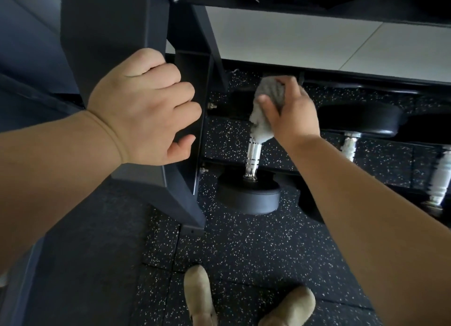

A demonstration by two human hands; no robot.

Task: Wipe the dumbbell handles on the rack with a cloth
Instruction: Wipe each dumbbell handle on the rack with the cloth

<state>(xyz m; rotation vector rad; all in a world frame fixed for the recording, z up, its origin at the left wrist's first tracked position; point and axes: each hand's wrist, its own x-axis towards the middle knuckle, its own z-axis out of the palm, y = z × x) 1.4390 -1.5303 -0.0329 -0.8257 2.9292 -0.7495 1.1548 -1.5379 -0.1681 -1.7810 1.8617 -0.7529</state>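
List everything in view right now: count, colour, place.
rack: one, dark frame, upright at left
nearest dumbbell: one, black head, chrome handle, centre, low rack tier
cloth: one, grey, wrapped round the top of that handle
other dumbbells: two, black with chrome handles, right of it
floor tiles: black, white-speckled, underfoot
tiled surface: white, behind the rack
shoes: two, tan, bottom edge
left hand: grips the rack upright
right hand: holds the cloth on the handle

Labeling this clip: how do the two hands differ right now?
The left hand grips the dark rack upright; the right hand grips a grey cloth against the dumbbell handle. The left hand sits nearer the camera, the right hand reaches further in. Both curl round something.
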